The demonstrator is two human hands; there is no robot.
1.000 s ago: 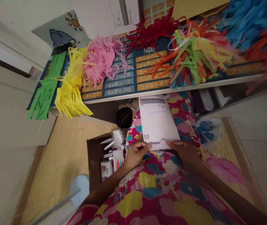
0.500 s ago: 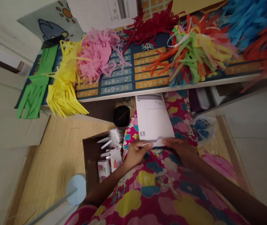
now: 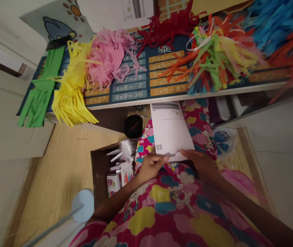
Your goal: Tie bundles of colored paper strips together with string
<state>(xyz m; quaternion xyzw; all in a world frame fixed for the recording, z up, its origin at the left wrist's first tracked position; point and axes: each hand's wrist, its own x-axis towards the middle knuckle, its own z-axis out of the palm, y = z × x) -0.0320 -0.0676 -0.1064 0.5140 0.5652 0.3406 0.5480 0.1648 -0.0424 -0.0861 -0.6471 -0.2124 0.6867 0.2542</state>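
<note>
Well, the biggest thing is the desk (image 3: 125,104), which has a times-table mat (image 3: 129,95) on top. Next come the flowery clothes (image 3: 172,202), and the person's legs under them reach below the desk, so the lap makes a soft little table.

Bunches of cut paper are spread over the desk, mostly one colour to a place, maybe so the strips don't get tangled. The green bunch (image 3: 43,82) and the yellow bunch (image 3: 74,103) hang over the front edge. Next to them is the pink bunch (image 3: 107,58), and the mixed-colour bunch (image 3: 220,61) lies further right. On the floor, close by the left leg, is a brown box (image 3: 98,178) with small white packs (image 3: 127,173) in it. It is probably there so it's easy to reach.

The white packet (image 3: 173,133) lies flat on the lap, with its far end at the desk's edge and its near end by the tummy. The left hand (image 3: 153,167) is curled nearly closed, pinching the near edge with thumb and finger. The right hand (image 3: 203,163) is less curled and has the near right corner, but some fingers are hidden. Holding both sides likely stops it sliding. Smallest is a grey square (image 3: 159,147) printed by the packet's near left corner.
</note>
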